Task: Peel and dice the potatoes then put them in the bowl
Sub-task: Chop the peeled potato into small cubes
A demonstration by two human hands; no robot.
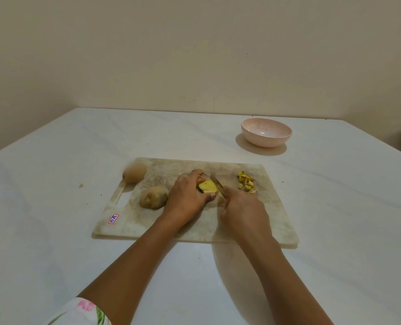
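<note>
Yellow flesh shows on a peeled potato (207, 186) that lies near the middle of a worn, pale cutting board (134, 221). The left hand (187, 198) covers the potato's left side. Its grip is curled round the potato, with fingertips on the far edge and the thumb at the near edge, holding it down on the board.

The right hand (244, 212) sits just to the right. Its grip is closed round the handle of a knife (218, 184), and the handle is hidden inside the fist. The blade slants up and away from that hand and lies against the right edge of the peeled potato. Whether it has entered the flesh cannot be told.

Further right on the board, apart from the blade, a small heap of diced pieces (246, 181) rests near the far right corner.

Two brown potatoes with their skin on lie to the left. The nearer potato (153, 197) is on the board just beside the left hand. The farther potato (134, 172) sits at the board's far left corner, partly over the edge.

A pink bowl (265, 140) with a speckled inside stands on the white table (54, 207) beyond the board's far right corner, well apart from it. A red-edged label (113, 218) with handwriting is stuck on the board's near left corner. A flowered sleeve (82, 311) shows at the lower left edge.
</note>
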